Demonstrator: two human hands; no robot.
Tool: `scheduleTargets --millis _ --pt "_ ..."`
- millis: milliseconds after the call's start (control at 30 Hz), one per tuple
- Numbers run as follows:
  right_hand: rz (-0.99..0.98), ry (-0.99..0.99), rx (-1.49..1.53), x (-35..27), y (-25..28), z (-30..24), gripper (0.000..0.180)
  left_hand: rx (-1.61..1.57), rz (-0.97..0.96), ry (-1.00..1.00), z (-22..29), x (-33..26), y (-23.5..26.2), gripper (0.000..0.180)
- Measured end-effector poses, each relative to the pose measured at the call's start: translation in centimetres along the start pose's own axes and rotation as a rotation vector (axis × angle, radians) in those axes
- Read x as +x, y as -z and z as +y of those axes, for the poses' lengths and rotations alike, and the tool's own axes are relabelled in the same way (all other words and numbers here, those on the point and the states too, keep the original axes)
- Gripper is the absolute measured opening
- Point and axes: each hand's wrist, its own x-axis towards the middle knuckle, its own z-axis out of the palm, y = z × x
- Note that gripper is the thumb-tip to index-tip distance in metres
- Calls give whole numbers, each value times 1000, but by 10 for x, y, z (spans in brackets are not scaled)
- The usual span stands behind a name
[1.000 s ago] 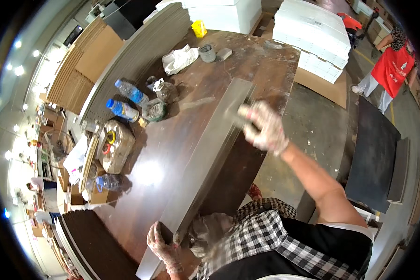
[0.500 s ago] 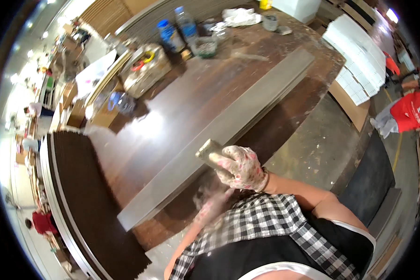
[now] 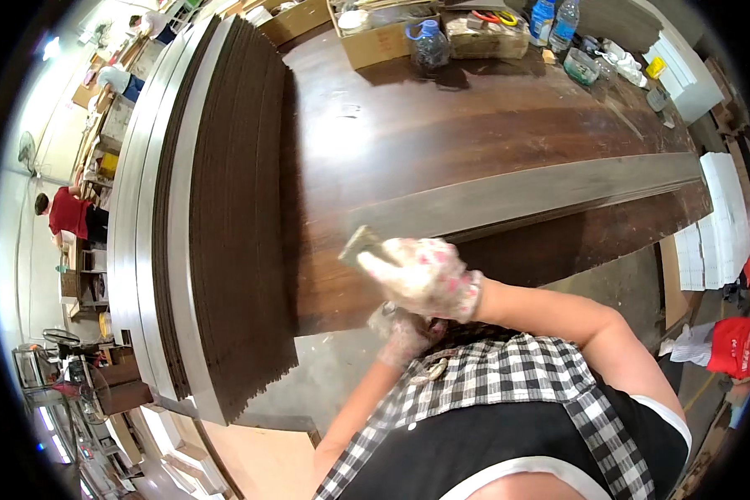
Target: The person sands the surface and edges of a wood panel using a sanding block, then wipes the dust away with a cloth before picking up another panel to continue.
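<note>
My right hand (image 3: 425,275), in a white glove with pink spots, is closed on a small greenish-grey block (image 3: 360,245). That block is held above the front edge of the dark brown tabletop (image 3: 333,283). Below and partly behind it, my left hand (image 3: 404,332) is in a similar glove, close to the checked apron. Its fingers are blurred and partly covered, so what they do is unclear. Just beyond my hands, a stack of long grey boards (image 3: 542,193) lies across the table toward the right.
A tall pile of dark boards (image 3: 242,208) stands at the left. Along the back are a cardboard box (image 3: 383,48), a blue-capped jug (image 3: 429,46), bottles (image 3: 541,21) and a green bowl (image 3: 581,67). White stacked panels (image 3: 721,225) and a person in red (image 3: 735,346) are at right.
My view has swung left, so the dark board pile shows more fully and the long boards lie further right. The block stays in my right hand; my left hand has moved up closer to it.
</note>
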Motion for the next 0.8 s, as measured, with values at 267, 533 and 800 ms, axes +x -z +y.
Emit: scheduleTargets --millis 267,533,800 --pt "-72 130 4 13 -23 -25 38 33 191 -91 -35 -9 -21 68" --pt "75 -91 -151 -35 38 3 41 -95 -22 -266 14 61 -22 64" --pt "146 63 -166 -6 -6 -6 19 -131 -54 -227 35 101 -41 61"
